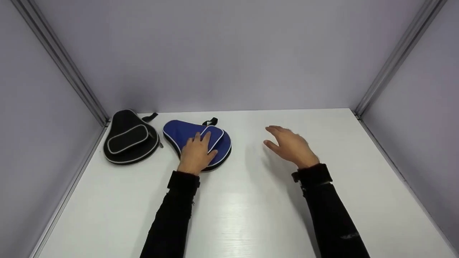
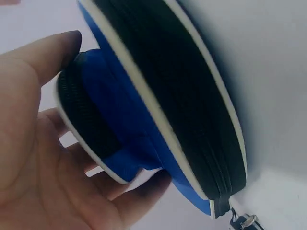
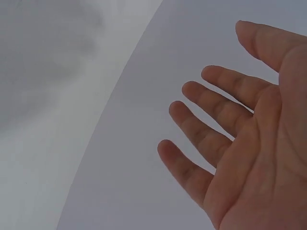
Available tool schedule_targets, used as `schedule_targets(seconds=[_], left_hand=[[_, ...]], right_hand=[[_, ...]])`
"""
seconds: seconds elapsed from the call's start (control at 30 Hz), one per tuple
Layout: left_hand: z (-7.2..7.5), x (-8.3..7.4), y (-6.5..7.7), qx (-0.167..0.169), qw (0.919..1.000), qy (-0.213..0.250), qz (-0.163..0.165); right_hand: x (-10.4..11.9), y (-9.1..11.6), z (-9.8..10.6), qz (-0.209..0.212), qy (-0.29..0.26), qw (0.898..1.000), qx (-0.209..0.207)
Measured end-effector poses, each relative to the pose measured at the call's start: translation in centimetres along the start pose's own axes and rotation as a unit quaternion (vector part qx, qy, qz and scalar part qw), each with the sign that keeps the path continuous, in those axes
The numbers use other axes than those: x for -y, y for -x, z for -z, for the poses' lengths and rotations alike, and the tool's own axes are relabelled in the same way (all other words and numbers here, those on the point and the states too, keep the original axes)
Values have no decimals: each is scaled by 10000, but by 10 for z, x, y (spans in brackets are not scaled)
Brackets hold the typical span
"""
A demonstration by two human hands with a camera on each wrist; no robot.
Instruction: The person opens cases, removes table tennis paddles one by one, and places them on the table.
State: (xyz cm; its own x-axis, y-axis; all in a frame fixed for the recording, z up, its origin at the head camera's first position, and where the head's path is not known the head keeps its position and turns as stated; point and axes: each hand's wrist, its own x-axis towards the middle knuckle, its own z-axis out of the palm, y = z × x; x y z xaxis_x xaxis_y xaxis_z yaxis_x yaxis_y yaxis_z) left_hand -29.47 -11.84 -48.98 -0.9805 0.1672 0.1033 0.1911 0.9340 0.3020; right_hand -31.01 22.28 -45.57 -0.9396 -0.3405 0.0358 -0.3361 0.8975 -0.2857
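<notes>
A blue table tennis bat case (image 1: 179, 129) with white piping and a black zipped side lies on the white table, left of centre. My left hand (image 1: 196, 154) reaches over it. In the left wrist view, the thumb and fingers (image 2: 57, 52) hold the raised zipped pocket (image 2: 96, 110) from both sides; some fingertips are hidden behind it. Off to the right, my right hand (image 1: 292, 147) hovers above the table, touching nothing. The right wrist view shows its palm (image 3: 254, 158) with the fingers spread and nearly straight.
A black bat case (image 1: 123, 125) with grey piping lies at the table's back left, near the left wall. Grey panels (image 1: 229, 53) enclose the white table (image 1: 233, 215) at the back and both sides.
</notes>
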Motion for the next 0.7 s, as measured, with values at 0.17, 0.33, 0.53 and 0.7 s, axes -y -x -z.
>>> schedule_targets(seconds=[0.17, 0.33, 0.53, 0.7], left_hand=[[3, 5, -2, 145, 9995, -119, -241], [9, 3, -1, 482, 9967, -63, -654], [17, -2, 2, 1064, 9887, 92, -1048], [19, -3, 1, 1446, 9809, 168, -1287]], right_hand=[[8, -6, -9, 248, -153, 9996, 70], [15, -11, -21, 570, -50, 9983, 55], [22, -11, -36, 792, -44, 9962, 351], [29, -12, -43, 805, 31, 9951, 582]])
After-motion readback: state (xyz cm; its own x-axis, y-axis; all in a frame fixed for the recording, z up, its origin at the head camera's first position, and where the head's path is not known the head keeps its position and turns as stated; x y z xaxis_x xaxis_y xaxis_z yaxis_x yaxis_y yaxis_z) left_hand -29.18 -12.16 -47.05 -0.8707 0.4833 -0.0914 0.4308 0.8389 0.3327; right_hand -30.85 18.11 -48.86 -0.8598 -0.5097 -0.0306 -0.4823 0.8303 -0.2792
